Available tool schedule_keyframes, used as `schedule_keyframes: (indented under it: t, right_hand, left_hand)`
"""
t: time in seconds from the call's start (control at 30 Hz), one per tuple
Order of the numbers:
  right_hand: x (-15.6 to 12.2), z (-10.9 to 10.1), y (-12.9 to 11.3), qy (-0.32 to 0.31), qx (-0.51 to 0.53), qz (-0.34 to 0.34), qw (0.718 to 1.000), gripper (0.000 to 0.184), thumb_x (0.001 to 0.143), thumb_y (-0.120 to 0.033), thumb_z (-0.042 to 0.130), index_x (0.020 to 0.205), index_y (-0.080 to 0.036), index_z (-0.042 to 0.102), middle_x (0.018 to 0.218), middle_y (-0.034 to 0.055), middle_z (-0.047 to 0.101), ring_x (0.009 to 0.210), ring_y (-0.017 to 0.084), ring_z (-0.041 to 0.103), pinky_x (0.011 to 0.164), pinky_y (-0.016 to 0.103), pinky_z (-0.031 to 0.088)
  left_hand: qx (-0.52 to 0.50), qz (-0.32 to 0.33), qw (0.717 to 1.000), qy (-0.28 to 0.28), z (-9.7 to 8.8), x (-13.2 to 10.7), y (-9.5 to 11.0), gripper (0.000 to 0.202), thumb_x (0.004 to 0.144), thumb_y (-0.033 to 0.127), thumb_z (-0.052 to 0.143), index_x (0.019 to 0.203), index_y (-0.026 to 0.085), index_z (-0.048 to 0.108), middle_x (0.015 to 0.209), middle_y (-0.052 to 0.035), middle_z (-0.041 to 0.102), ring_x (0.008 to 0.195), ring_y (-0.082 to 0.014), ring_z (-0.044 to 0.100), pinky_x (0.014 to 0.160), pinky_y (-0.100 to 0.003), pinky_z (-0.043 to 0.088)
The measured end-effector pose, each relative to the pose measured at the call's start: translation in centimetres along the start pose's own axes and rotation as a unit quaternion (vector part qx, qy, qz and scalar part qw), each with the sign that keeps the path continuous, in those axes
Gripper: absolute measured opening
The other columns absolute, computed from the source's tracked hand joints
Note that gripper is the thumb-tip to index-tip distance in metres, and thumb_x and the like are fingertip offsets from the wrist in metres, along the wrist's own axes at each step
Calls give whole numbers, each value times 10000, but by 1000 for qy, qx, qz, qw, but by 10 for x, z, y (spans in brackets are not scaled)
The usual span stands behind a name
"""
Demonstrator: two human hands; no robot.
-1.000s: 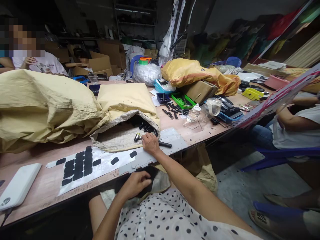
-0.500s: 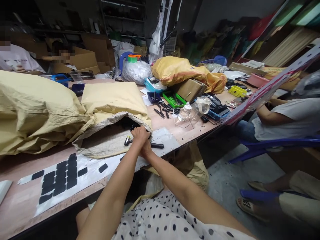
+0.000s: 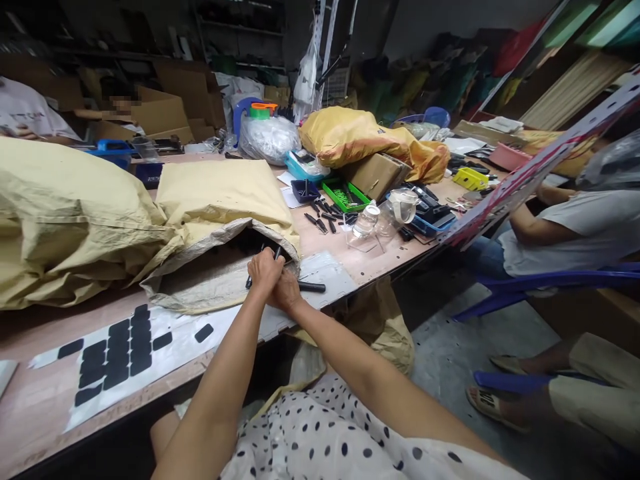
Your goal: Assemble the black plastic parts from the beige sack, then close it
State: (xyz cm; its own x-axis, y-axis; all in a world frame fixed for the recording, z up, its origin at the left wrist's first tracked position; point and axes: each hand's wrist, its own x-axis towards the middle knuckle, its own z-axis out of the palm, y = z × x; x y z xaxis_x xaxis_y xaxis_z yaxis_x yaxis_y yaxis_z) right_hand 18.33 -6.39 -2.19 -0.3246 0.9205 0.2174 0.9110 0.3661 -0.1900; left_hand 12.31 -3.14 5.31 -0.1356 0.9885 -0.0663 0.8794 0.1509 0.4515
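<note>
My left hand (image 3: pixel 263 269) is closed round a thin black part (image 3: pixel 277 254) that juts up from my fingers, at the mouth of an open woven sack (image 3: pixel 215 283). Right behind it, touching it, my right hand (image 3: pixel 287 291) is wrapped on a small hammer; its black handle (image 3: pixel 313 287) sticks out to the right over a grey plastic plate (image 3: pixel 327 270). The hammer's head is hidden by my left hand. More black parts lie in the dark inside the sack's mouth.
A white sheet with several black pads (image 3: pixel 120 348) lies at the near left on the wooden table (image 3: pixel 370 263). Big yellowish sacks (image 3: pixel 65 213) fill the left. A green tray (image 3: pixel 345 197), a clear jug (image 3: pixel 401 204) and loose black parts sit further back. Another person (image 3: pixel 580 230) sits at the right.
My left hand came up from my lap to the sack's mouth and closed on a black part beside my right hand. The view shifted left and down a little.
</note>
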Motion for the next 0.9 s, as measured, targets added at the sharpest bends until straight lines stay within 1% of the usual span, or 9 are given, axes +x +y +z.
schedule_keyframes:
  t: [0.13, 0.2, 0.3, 0.4, 0.47, 0.53, 0.6, 0.7, 0.9]
  right_hand:
    - [-4, -6, 0, 16, -16, -3, 1000, 295, 872, -192, 542, 1126, -146, 686, 1071, 150, 679, 1001, 272, 577, 794, 359, 424]
    - [-6, -10, -1, 15, -18, -7, 1000, 227, 903, -215, 520, 1051, -164, 685, 1033, 132, 664, 972, 259, 563, 783, 350, 402]
    - [-7, -13, -1, 19, -15, -9, 1000, 177, 928, -240, 514, 995, -182, 667, 991, 108, 642, 958, 246, 538, 787, 338, 375]
    - [-8, -13, -1, 22, -14, -7, 1000, 160, 927, -250, 534, 1004, -185, 658, 1001, 103, 631, 960, 244, 521, 789, 334, 362]
    - [-9, -12, 0, 22, -14, -4, 1000, 158, 928, -254, 541, 1008, -187, 660, 1003, 101, 627, 961, 245, 513, 786, 334, 358]
    - [-8, -10, 1, 23, -14, -2, 1000, 163, 936, -251, 540, 1014, -189, 669, 999, 98, 626, 956, 243, 508, 782, 330, 355]
    - [-8, -8, 3, 27, -13, -3, 1000, 169, 944, -242, 536, 1017, -191, 679, 990, 94, 627, 949, 238, 506, 779, 325, 354]
    - [-9, -5, 7, 34, -9, -10, 999, 174, 949, -233, 540, 1023, -198, 694, 975, 85, 634, 947, 233, 512, 781, 319, 359]
    - [-13, -9, 10, 52, 30, -7, 998, 205, 961, -212, 529, 1044, -213, 716, 948, 74, 646, 928, 221, 541, 799, 312, 403]
  left_hand:
    - [-15, 17, 1000, 12, -14, -6, -23, 288, 856, 399, 538, 1000, 244, 733, 990, -87, 776, 968, -279, 701, 772, -329, 497]
    - [-20, 32, 999, 14, -22, -8, -47, 278, 848, 403, 557, 989, 250, 741, 965, -60, 774, 936, -259, 697, 758, -311, 488]
    - [-28, 43, 998, 32, -28, -12, -93, 257, 823, 392, 590, 943, 237, 756, 918, -41, 760, 887, -233, 683, 765, -294, 482]
    - [-26, 39, 998, 30, -24, -17, -132, 238, 798, 376, 616, 890, 219, 768, 883, -45, 736, 859, -227, 663, 763, -294, 480]
    - [-23, 42, 999, 23, -16, -21, -147, 219, 790, 364, 625, 883, 230, 771, 859, -43, 722, 863, -236, 648, 766, -309, 479]
    - [-22, 55, 997, 40, -5, -25, -154, 205, 786, 351, 636, 905, 252, 771, 866, -40, 720, 897, -252, 632, 787, -331, 475]
    - [-31, 70, 994, 76, 4, -29, -156, 215, 787, 333, 646, 955, 268, 764, 890, -40, 722, 931, -264, 617, 811, -352, 471]
    - [-62, 82, 989, 110, 12, -32, -157, 228, 787, 294, 654, 996, 262, 742, 898, -36, 718, 930, -257, 607, 827, -358, 469]
    - [-81, 96, 987, 104, 13, -33, -157, 146, 770, 253, 680, 900, 264, 746, 873, -27, 710, 899, -243, 598, 818, -354, 462]
